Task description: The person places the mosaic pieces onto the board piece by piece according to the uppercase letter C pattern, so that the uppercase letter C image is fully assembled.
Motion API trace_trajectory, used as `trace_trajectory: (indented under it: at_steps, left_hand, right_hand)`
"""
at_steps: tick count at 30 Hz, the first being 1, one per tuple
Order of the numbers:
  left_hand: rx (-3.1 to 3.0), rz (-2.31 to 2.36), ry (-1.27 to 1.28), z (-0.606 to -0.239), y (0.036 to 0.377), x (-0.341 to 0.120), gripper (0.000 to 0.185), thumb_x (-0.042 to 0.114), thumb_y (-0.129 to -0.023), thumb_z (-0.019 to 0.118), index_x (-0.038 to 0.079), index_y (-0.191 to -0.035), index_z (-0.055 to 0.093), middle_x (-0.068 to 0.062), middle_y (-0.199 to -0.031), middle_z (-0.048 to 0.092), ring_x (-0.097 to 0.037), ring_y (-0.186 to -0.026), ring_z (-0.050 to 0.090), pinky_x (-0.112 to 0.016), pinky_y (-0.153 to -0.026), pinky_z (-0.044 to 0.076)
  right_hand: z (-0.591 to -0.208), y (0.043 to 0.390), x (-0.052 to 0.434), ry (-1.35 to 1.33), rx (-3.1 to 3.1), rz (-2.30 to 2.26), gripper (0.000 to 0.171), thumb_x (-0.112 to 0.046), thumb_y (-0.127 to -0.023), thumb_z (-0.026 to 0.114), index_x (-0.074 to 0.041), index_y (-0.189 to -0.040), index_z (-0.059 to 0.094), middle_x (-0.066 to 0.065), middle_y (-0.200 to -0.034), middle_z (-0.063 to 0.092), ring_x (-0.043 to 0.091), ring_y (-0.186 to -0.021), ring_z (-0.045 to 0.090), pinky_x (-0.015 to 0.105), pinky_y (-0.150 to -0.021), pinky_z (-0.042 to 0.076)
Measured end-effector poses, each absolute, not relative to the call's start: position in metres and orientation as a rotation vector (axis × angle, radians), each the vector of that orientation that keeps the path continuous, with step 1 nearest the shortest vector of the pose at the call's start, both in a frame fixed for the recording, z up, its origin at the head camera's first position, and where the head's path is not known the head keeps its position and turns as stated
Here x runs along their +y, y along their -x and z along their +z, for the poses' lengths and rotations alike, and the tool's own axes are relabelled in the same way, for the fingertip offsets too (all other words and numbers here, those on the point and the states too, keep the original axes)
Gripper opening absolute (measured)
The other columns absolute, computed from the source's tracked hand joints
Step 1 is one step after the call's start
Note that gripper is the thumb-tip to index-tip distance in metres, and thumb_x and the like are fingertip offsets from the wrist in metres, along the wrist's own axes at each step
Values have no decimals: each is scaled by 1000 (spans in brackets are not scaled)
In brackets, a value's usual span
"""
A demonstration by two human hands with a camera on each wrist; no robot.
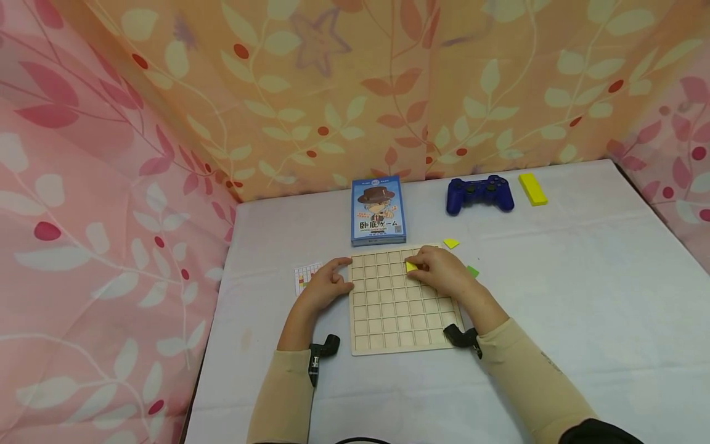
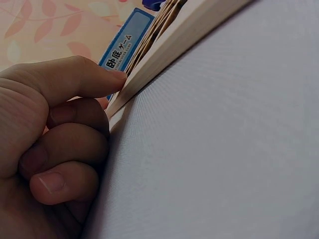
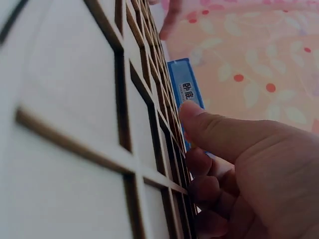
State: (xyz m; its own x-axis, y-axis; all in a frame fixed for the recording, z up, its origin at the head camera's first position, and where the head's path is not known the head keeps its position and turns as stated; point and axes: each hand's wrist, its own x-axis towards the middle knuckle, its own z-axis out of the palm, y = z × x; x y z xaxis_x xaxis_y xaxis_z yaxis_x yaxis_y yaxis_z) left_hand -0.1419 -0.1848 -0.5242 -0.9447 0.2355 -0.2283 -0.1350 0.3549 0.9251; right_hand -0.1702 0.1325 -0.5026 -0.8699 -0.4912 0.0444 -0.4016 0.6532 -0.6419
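Right hand [image 1: 444,270] angled inward over gridded board [image 1: 388,308]

Between its thumb and fingers, yellow piece [image 1: 410,267] is pinched, toward the left hand [image 1: 324,285]. By that hand's parted thumb and forefinger, the board's side is touched; whether it is gripped cannot be told.

A yellow piece [image 1: 411,267] is pinched by the right hand [image 1: 444,270] over a gridded board [image 1: 384,324] — its left edge touched by the left hand [image 1: 326,286] — and a blue box [image 1: 379,213] is seen beyond.
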Motion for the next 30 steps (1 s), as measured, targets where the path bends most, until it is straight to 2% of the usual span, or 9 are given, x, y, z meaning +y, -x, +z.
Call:
trace_trajectory:
  at_steps: [10,15,23,30]
  left_hand:
    - [2366,1551,-108,-524,142,-185,62,7,-90,75,10,-147,52,4,-59,48,-10,-50,36,-27,-53,31]
    - [2359,1558,-98,-524,143,-185,62,6,-89,75,10,-147,52,4,-59,48,-9,-49,35,-26,-52,31]
    - [2317,1598,-83,-524,143,-185,63,3,-89,74,8,-147,51,3,-58,47,-9,-49,35,-26,-50,30]
    - [2312,1600,-87,-525,142,-185,63,3,-88,75,9,-147,52,4,-58,47,-9,-47,35,-25,-49,29]
  right_hand:
    - [-511,171,128,673,2800,-993,41,-28,-90,81,-11,-126,75,-7,-83,62,11,-67,50,35,-64,42]
    - [-511,173,126,659,2810,-969,41,-28,-88,83,-11,-125,75,-7,-81,59,11,-69,51,36,-68,44]
    - [-511,173,124,629,2818,-1041,23,-21,-90,80,-9,-110,79,-6,-81,62,13,-73,55,38,-72,47]
    - [-510,171,126,634,2814,-1041,22,-21,-91,80,-10,-109,81,-3,-86,68,12,-73,56,37,-69,46]
